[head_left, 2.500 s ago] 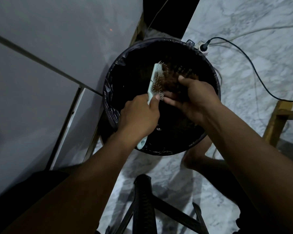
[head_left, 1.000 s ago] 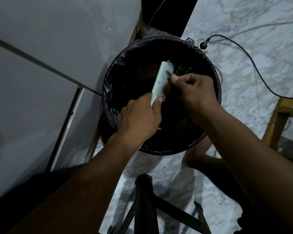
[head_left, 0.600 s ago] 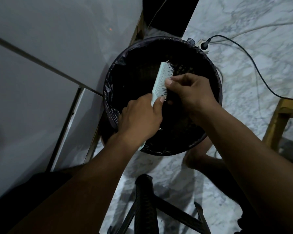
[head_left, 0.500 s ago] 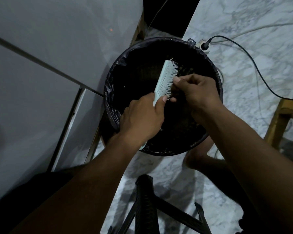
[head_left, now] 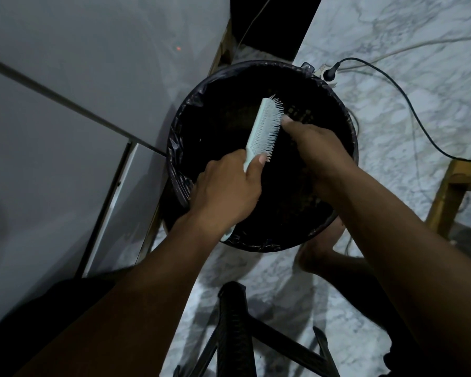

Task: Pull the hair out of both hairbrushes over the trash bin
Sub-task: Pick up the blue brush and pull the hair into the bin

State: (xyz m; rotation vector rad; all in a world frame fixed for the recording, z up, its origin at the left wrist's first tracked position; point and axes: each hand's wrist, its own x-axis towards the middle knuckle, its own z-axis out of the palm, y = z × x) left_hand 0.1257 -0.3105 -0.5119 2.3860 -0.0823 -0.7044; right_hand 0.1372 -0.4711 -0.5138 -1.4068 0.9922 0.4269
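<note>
Fingers (head_left: 288, 122) of the right hand (head_left: 320, 153) sit at the bristle side of the brush head, tips touching the upper bristles, curled loosely. Whether they pinch any hair is not clear; nothing is visible between them. Thumb (head_left: 259, 163) of the left hand (head_left: 226, 190) presses on the neck just below the bristles, remaining fingers wrapped closed round the handle, so the head stays steady while the other hand picks at it.

Hairbrush (head_left: 264, 129) is pale green, in the upper centre of the frame, angled up and to the right, bristles turned toward the right hand. Handle end pokes out under the left wrist near the bin's lower rim. Bristles look mostly clean in this light; a few strands could remain, too dark to tell.

Trash bin (head_left: 180, 148) is round with a black liner, directly under both hands, so anything pulled loose drops inside. Its contents are too dark to make out.

Second brush is not in view. Judging by that, the task is about half done at best, this brush near finished.

Outward: marble floor (head_left: 392, 110) on the right, black cable (head_left: 408, 104) running across the upper right, grey panel (head_left: 65, 104) filling the left, dark stool (head_left: 234, 322) at the bottom centre, bare foot (head_left: 310, 257) just below the bin.
</note>
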